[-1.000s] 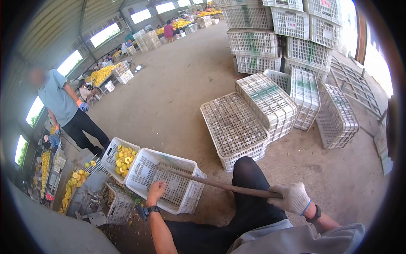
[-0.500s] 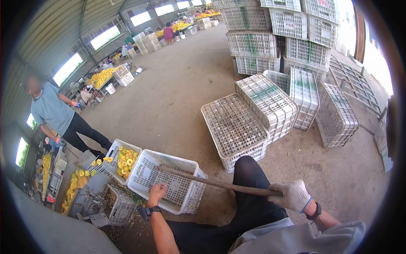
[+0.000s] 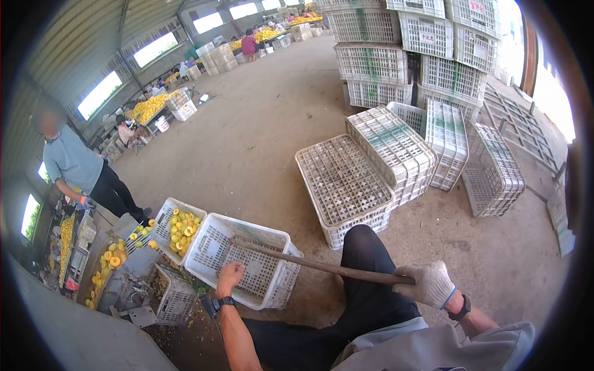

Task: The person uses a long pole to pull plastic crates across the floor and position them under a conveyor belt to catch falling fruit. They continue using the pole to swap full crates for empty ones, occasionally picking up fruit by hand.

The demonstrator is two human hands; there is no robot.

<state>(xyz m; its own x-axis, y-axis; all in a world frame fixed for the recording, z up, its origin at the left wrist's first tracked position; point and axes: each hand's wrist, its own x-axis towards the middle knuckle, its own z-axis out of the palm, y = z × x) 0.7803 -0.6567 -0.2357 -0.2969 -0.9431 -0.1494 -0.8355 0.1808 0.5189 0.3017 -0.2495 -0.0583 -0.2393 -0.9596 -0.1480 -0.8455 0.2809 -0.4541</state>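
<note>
My right hand, in a pale knitted glove, is closed around the end of a long wooden stick. The stick's far end reaches into a white plastic crate in front of my knees. Bare and curled, my left hand rests by the crate's near left rim; whether its fingers hold anything is hidden. Beside that crate stands another white crate holding yellow-green halved fruit. More fruit lies on a metal machine to the left.
A person in a blue shirt stands at the left behind the machine. Upturned white crates sit ahead on the right, below a tall crate stack. People and tables of yellow fruit are farther back. A metal frame lies at the right.
The person in the blue shirt has drawn one arm down and back. Some fruit on the machine has shifted. My hands and the stick have hardly moved.
</note>
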